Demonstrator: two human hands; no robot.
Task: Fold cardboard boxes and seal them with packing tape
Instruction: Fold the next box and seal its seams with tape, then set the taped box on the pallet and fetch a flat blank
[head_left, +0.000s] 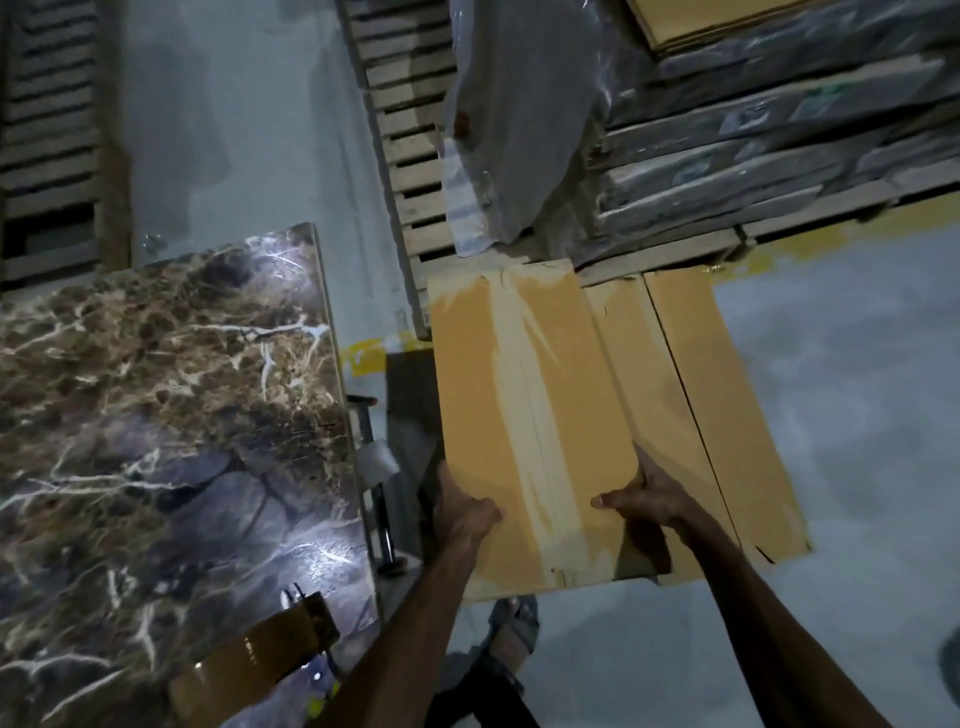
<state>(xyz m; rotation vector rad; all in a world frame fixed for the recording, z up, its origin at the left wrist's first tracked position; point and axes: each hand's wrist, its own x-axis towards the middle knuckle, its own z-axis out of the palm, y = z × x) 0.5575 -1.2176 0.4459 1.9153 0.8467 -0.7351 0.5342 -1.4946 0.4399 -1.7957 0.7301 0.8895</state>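
A flat brown cardboard box (524, 395), with a strip of clear packing tape running along its middle seam, is held out over the floor. My left hand (462, 506) grips its near left edge, thumb on top. My right hand (649, 493) grips its near right edge, thumb lying on the top face. Under and to the right of it lies another flat cardboard box (727, 415). On the marble-patterned table (156, 415) at the left, near the front edge, lies a tape dispenser with brown tape (260, 660).
Wooden pallets (400, 130) lean upright behind the boxes, and wrapped stacks of tiles (753, 130) sit at the back right under plastic sheeting. A sandalled foot (511, 631) stands on the grey concrete floor (831, 364) below the box. A metal table frame (382, 499) shows beside the table.
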